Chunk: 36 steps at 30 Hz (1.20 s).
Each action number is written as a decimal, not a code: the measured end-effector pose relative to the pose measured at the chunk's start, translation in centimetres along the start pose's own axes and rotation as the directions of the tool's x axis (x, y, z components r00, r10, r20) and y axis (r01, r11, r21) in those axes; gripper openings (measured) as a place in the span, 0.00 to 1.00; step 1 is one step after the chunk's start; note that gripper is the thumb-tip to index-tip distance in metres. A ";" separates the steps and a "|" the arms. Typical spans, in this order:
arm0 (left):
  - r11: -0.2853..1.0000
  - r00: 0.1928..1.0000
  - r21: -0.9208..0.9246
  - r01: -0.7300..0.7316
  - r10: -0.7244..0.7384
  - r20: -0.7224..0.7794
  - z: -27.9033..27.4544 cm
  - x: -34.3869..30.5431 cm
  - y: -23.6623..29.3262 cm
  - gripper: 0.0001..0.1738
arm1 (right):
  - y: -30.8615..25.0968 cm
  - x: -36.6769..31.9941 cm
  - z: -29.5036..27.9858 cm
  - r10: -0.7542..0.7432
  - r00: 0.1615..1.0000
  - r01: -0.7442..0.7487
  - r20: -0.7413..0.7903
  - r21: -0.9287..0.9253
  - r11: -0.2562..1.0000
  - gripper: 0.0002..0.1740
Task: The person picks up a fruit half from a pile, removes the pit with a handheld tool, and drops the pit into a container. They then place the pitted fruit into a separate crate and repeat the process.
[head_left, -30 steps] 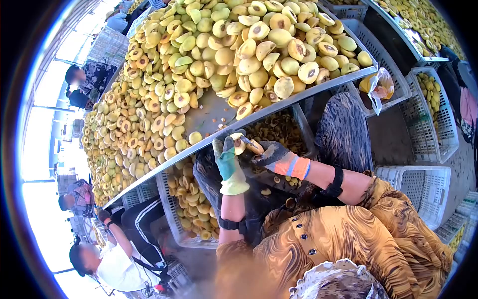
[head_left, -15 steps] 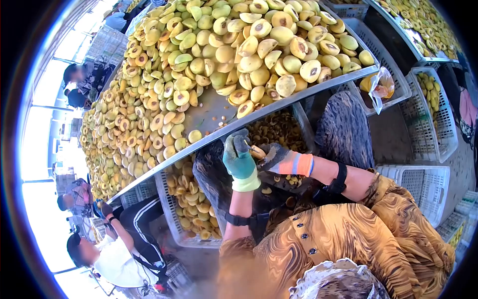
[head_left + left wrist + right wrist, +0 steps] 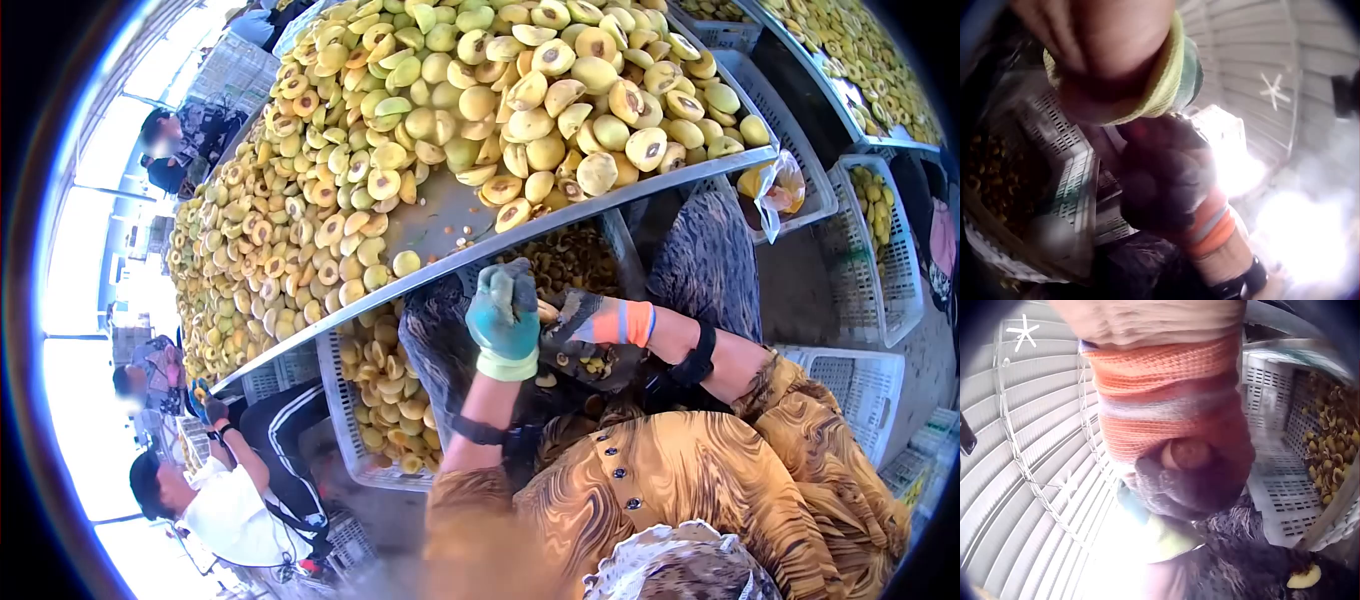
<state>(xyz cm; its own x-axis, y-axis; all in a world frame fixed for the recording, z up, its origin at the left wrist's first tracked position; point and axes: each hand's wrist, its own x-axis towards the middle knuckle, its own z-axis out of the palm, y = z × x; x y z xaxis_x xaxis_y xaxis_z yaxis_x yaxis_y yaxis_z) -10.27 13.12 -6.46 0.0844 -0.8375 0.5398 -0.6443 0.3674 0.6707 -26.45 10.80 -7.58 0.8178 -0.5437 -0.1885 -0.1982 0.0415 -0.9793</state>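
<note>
My left hand [image 3: 505, 312], in a green-coated glove with a pale yellow cuff, is turned back-up over my lap with its fingers curled. The yellow fruit half it held a second ago is hidden behind those fingers. My right hand [image 3: 580, 318], in a dark-palmed glove with an orange cuff, grips a small tool by its wooden handle [image 3: 1186, 453]; the working end is hidden by the left hand. Both hands meet just in front of the table edge. Halved yellow fruit with brown centres [image 3: 540, 120] lies heaped on the metal table [image 3: 430, 225].
Under the table edge stands a crate of dark scraps [image 3: 570, 262]. A white crate of fruit halves [image 3: 335, 400] is left of my knees. More white crates [image 3: 845, 385] and a plastic bag [image 3: 775, 190] lie to the right. Another person [image 3: 225, 510] sits at the left.
My left hand has rolled over, from showing the fruit half between its fingers to back-up and covering it, and has shifted right. The right hand keeps its grip on the tool.
</note>
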 end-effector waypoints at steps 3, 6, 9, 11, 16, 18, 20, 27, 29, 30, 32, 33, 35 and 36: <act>0.994 0.979 -0.108 0.028 -0.005 0.203 -1.9 0.7 -0.7 0.15 | 0.4 -0.1 0.7 -0.036 0.990 -0.017 0.139 0.365 0.931 0.06; 0.647 0.854 -0.572 0.505 -0.275 0.442 -2.2 1.2 -0.7 0.24 | 1.3 0.0 1.2 0.053 0.932 -0.309 0.359 0.706 0.638 0.09; 0.547 0.798 -0.592 0.592 -0.294 0.526 -3.6 1.3 0.2 0.25 | 1.5 0.0 1.5 -0.050 0.848 -0.481 0.528 0.805 0.346 0.14; 0.545 0.805 -0.600 0.586 -0.302 0.511 -3.7 0.8 0.6 0.23 | 1.3 0.1 1.5 -0.207 0.766 -0.566 0.609 0.791 0.233 0.18; 0.765 0.886 -0.482 0.426 -0.460 0.053 -2.5 -0.4 1.4 0.13 | 2.2 0.7 3.2 -0.203 0.791 -0.609 0.577 0.772 -0.182 0.13; 0.893 0.926 -0.291 0.344 -0.374 -0.054 -2.0 -0.6 -1.4 0.10 | 1.6 1.2 3.3 -0.278 0.788 -0.593 0.549 0.798 -0.107 0.12; 0.982 0.986 0.118 0.146 -0.135 -0.099 -2.8 0.6 -1.0 0.09 | 0.6 1.7 3.2 -0.342 0.796 -0.514 0.499 0.856 0.052 0.12; 0.795 0.743 -0.595 0.117 -0.468 -0.478 -11.0 -2.4 -11.3 0.16 | 0.6 2.2 0.8 -0.067 0.902 0.372 -0.427 0.689 0.622 0.16; 0.688 0.794 0.414 0.596 -0.426 -0.435 -14.7 -2.2 -8.4 0.18 | 3.5 3.7 0.1 -0.030 0.847 0.400 -0.530 0.599 0.694 0.16; 0.469 0.757 0.613 0.635 -0.537 -0.373 -16.3 -1.8 -7.4 0.18 | 5.5 4.9 0.1 0.001 0.828 0.368 -0.561 0.544 0.755 0.16; 0.255 0.831 0.896 0.363 -0.524 -0.187 -17.7 -2.2 -6.7 0.20 | 4.2 5.0 0.6 0.131 0.758 -0.265 -0.639 -0.119 0.957 0.17; 0.267 0.873 0.919 0.291 -0.467 -0.141 -17.8 -2.2 -6.5 0.22 | 4.5 4.7 1.1 -0.032 0.852 -0.206 -0.522 -0.391 0.897 0.18; 0.532 0.960 0.814 0.232 -0.261 -0.103 -16.6 -0.6 -7.3 0.17 | 5.8 4.7 3.2 0.040 0.821 -0.041 -0.570 0.010 0.999 0.16; 0.663 0.968 0.713 0.228 -0.233 -0.093 -14.8 1.5 -6.5 0.16 | 6.4 4.9 3.5 -0.023 0.807 0.102 -0.590 0.100 0.990 0.16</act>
<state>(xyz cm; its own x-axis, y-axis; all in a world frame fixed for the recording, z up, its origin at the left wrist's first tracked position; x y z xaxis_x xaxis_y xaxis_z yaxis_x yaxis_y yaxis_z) 5.35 15.48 -2.50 0.3019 -0.8589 0.4137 -0.9501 -0.2352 0.2051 -21.77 11.35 -15.05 0.3461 -0.9342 -0.0859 -0.0591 0.0697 -0.9958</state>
